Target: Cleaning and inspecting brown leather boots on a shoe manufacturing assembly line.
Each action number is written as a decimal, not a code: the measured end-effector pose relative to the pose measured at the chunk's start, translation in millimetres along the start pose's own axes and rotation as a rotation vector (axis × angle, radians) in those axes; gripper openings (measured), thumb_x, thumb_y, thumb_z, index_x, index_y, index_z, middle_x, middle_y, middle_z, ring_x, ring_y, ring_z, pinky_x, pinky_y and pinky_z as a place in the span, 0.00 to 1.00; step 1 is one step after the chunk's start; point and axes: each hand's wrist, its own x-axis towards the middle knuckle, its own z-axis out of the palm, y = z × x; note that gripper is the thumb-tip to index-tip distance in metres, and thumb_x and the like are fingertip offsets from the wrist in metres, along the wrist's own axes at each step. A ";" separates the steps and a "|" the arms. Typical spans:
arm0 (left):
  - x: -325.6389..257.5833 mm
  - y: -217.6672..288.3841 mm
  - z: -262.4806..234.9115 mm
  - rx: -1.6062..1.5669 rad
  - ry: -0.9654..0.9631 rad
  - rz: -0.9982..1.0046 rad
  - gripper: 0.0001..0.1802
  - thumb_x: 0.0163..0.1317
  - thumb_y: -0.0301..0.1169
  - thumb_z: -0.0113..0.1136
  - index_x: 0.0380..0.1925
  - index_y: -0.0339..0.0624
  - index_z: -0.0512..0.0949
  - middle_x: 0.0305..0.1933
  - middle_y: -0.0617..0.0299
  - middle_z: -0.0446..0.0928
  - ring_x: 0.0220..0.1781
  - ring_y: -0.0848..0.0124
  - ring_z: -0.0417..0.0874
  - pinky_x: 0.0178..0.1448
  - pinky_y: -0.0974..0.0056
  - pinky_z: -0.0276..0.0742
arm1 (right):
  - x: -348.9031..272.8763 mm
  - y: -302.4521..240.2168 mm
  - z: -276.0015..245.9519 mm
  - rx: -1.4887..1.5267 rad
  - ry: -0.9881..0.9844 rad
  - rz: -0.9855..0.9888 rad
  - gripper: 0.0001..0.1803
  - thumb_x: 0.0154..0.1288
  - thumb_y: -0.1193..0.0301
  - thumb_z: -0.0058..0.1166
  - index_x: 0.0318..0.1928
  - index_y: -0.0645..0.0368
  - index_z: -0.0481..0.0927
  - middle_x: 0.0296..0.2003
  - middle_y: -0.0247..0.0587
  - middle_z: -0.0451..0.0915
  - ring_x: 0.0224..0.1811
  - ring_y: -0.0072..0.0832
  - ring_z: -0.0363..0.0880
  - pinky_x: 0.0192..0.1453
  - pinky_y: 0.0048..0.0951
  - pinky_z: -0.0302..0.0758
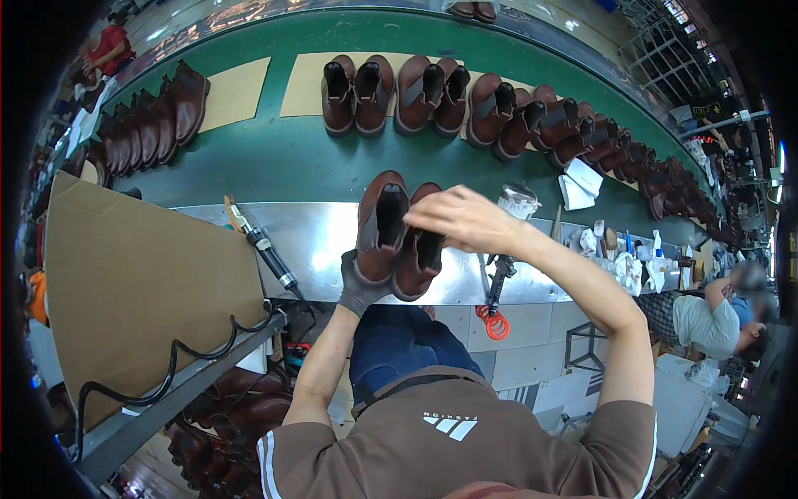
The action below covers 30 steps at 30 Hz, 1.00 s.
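Observation:
Over the metal edge of the bench a pair of brown leather ankle boots stands side by side, the left boot [371, 220] and the right boot [407, 274]. My left hand [363, 285], in a dark grey glove, is closed around the heel of the left boot. Bare, my right hand [461, 218] reaches across from the right, its fingers bent together over the collar of the right boot. The fingertips partly hide that boot's opening. Both boots' toes point away from me.
A row of brown boots [420, 96] stands on card along the green conveyor [291, 158]; more lie at far left. A heat-gun-like tool [270, 258] lies left, a spray gun [499, 279] with orange coiled hose right. A cardboard sheet [150, 291] stands at left. Someone sits far right.

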 end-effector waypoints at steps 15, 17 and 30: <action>22.5 18.1 105.3 1.192 -0.322 0.542 0.24 0.62 0.32 0.54 0.57 0.34 0.65 0.51 0.57 0.73 0.49 0.66 0.75 0.56 0.63 0.71 | 87.5 -20.1 -72.6 0.225 0.024 0.599 0.24 0.46 0.57 0.65 0.18 0.69 0.76 0.18 0.59 0.75 0.26 0.51 0.78 0.32 0.43 0.73; 21.7 -6.9 96.2 1.136 -0.310 0.522 0.24 0.63 0.32 0.54 0.57 0.34 0.65 0.51 0.57 0.73 0.49 0.66 0.74 0.56 0.63 0.71 | 90.2 -5.8 -74.9 0.282 0.026 0.711 0.25 0.46 0.57 0.65 0.20 0.72 0.76 0.20 0.64 0.75 0.28 0.50 0.80 0.34 0.42 0.74; 14.7 -7.3 45.3 0.733 -0.024 0.696 0.23 0.65 0.33 0.51 0.57 0.34 0.65 0.51 0.58 0.73 0.51 0.65 0.73 0.58 0.61 0.70 | -221.8 -37.2 146.9 0.789 0.261 1.459 0.26 0.44 0.64 0.71 0.43 0.66 0.79 0.41 0.47 0.82 0.43 0.29 0.79 0.48 0.31 0.74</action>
